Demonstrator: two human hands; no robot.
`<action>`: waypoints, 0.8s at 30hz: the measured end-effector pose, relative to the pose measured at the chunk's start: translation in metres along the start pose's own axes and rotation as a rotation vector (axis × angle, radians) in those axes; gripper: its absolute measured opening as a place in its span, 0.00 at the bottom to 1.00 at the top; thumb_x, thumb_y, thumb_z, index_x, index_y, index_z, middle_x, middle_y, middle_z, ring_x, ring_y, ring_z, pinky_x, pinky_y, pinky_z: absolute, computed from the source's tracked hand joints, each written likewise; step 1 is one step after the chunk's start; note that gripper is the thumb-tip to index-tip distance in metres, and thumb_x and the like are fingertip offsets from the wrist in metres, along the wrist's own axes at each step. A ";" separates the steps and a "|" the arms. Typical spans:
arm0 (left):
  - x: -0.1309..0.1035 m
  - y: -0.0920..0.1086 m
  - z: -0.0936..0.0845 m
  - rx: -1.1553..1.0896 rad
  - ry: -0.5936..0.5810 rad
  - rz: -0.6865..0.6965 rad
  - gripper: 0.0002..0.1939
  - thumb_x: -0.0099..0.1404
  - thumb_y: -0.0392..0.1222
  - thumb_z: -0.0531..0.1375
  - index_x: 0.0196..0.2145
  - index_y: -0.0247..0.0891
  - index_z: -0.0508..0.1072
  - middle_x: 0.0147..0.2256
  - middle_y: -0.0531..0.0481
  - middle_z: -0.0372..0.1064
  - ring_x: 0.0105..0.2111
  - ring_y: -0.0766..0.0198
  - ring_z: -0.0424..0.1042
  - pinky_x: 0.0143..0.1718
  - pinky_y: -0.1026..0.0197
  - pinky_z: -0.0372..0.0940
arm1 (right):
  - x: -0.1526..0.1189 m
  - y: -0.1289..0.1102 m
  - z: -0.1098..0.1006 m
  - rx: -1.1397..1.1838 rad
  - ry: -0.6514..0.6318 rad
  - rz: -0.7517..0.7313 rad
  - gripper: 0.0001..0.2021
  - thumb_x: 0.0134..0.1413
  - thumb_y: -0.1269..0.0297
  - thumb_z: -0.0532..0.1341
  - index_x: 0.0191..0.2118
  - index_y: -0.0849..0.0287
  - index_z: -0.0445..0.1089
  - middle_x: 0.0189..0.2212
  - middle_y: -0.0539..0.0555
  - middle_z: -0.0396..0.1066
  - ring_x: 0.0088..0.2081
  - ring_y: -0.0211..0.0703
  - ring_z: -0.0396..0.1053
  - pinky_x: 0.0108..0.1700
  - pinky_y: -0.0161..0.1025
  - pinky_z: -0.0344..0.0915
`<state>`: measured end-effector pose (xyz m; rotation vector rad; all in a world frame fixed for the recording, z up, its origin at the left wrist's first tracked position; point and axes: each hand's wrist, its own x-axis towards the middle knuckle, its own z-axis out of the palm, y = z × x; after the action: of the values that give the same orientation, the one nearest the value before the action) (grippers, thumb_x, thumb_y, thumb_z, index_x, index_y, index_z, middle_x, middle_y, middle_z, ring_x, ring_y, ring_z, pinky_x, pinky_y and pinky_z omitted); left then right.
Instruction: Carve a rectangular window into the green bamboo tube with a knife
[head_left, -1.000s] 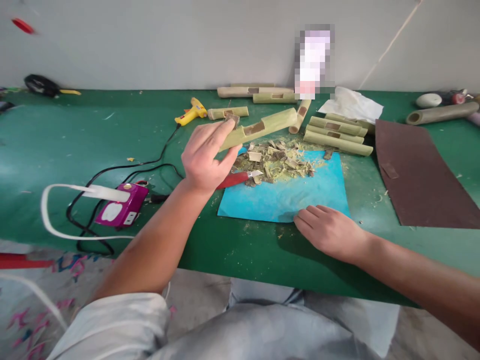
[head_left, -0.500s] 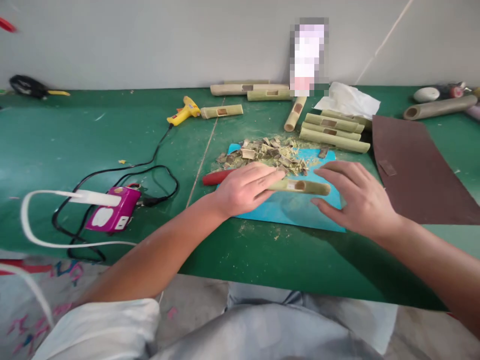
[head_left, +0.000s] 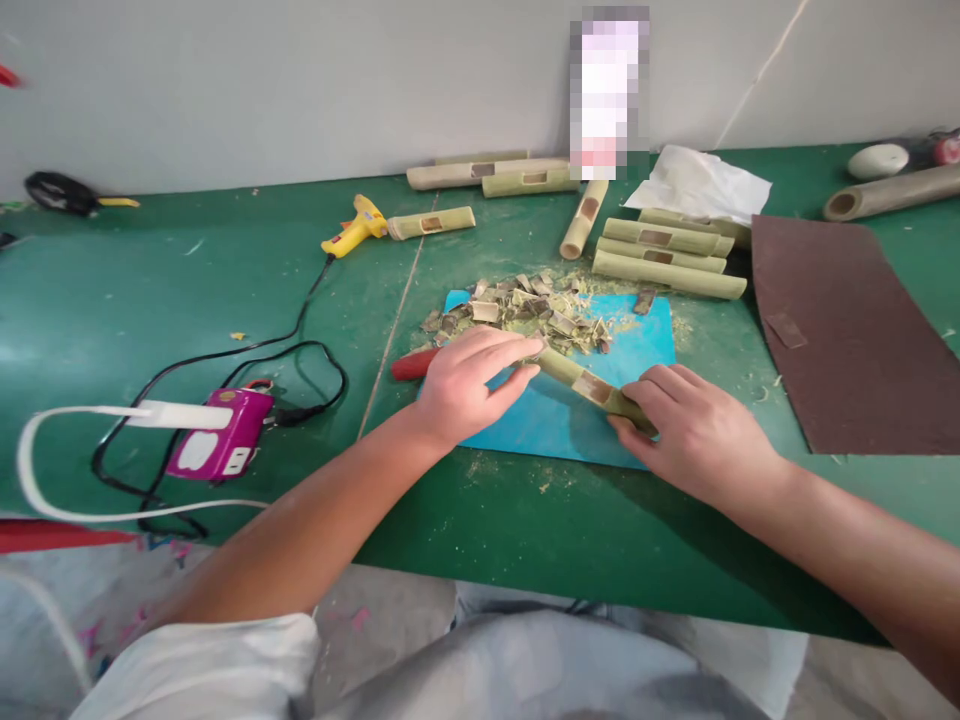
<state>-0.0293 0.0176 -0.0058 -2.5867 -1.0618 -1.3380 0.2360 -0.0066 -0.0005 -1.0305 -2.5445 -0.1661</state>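
A short bamboo tube [head_left: 559, 368] with a rectangular cut-out slants over the blue board [head_left: 637, 340]. My right hand [head_left: 690, 425] is closed around its lower right end. At the upper left end, the thumb and fingertips of my left hand [head_left: 472, 385] pinch it lightly. A red handle [head_left: 414, 365] sticks out beyond my left hand; the rest of that tool is hidden. Behind the hands lies a heap of bamboo chips and shavings [head_left: 525, 305], partly on the board.
Several cut bamboo tubes [head_left: 660, 237] lie at the back, beside crumpled white paper [head_left: 697, 185]. A brown sheet [head_left: 855, 340] is on the right. Left are a yellow glue gun [head_left: 356, 228], a purple power adapter [head_left: 221, 435] and looping cables. A blurred-out phone-like screen [head_left: 609, 90] leans on the wall.
My right hand has gone from open beside the tube to gripping its right end. The tube has swung from level to slanting. My left hand has slid back to its left end.
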 end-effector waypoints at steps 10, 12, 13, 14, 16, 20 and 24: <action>0.001 0.009 0.008 -0.071 -0.053 -0.178 0.05 0.66 0.33 0.61 0.38 0.37 0.76 0.37 0.48 0.79 0.37 0.64 0.78 0.43 0.61 0.74 | -0.005 -0.018 0.001 -0.029 -0.033 0.084 0.09 0.59 0.65 0.57 0.28 0.60 0.67 0.26 0.53 0.65 0.27 0.40 0.62 0.29 0.39 0.56; 0.001 0.008 0.009 -0.081 -0.066 -0.191 0.06 0.66 0.32 0.61 0.39 0.37 0.76 0.37 0.47 0.79 0.37 0.64 0.78 0.43 0.61 0.74 | -0.005 -0.021 0.002 -0.027 -0.036 0.094 0.10 0.60 0.63 0.57 0.28 0.60 0.68 0.26 0.53 0.65 0.26 0.39 0.61 0.27 0.38 0.55; 0.001 0.007 0.009 -0.086 -0.073 -0.192 0.06 0.66 0.32 0.61 0.40 0.37 0.77 0.37 0.47 0.78 0.37 0.64 0.77 0.43 0.61 0.74 | -0.005 -0.022 0.002 -0.022 -0.038 0.098 0.10 0.60 0.63 0.57 0.29 0.60 0.68 0.26 0.53 0.65 0.26 0.39 0.61 0.26 0.38 0.54; 0.000 0.006 0.010 -0.089 -0.078 -0.191 0.06 0.66 0.32 0.61 0.40 0.36 0.77 0.38 0.47 0.78 0.37 0.64 0.77 0.43 0.61 0.73 | -0.005 -0.022 0.002 -0.017 -0.043 0.101 0.10 0.60 0.62 0.57 0.29 0.61 0.68 0.26 0.52 0.65 0.25 0.38 0.60 0.26 0.38 0.53; -0.001 0.004 0.011 -0.083 -0.082 -0.182 0.06 0.66 0.32 0.61 0.40 0.35 0.77 0.37 0.46 0.78 0.37 0.64 0.77 0.43 0.61 0.73 | -0.005 -0.023 0.003 -0.007 -0.057 0.111 0.11 0.61 0.62 0.56 0.30 0.61 0.69 0.26 0.52 0.65 0.25 0.38 0.59 0.25 0.37 0.52; -0.003 0.002 0.013 -0.032 -0.098 -0.155 0.04 0.66 0.32 0.61 0.38 0.32 0.77 0.33 0.46 0.76 0.34 0.64 0.76 0.40 0.61 0.72 | -0.006 -0.024 0.006 0.009 -0.078 0.146 0.11 0.61 0.62 0.56 0.31 0.61 0.69 0.26 0.52 0.66 0.23 0.36 0.57 0.24 0.37 0.48; -0.005 0.006 0.014 0.020 -0.153 -0.120 0.06 0.68 0.34 0.59 0.38 0.32 0.76 0.32 0.45 0.75 0.33 0.63 0.74 0.39 0.60 0.71 | -0.007 -0.025 0.006 0.007 -0.083 0.144 0.11 0.61 0.62 0.55 0.31 0.61 0.69 0.25 0.51 0.66 0.22 0.35 0.57 0.23 0.37 0.47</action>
<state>-0.0178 0.0153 -0.0172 -2.6858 -1.2645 -1.1596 0.2213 -0.0282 -0.0083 -1.2371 -2.5293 -0.0768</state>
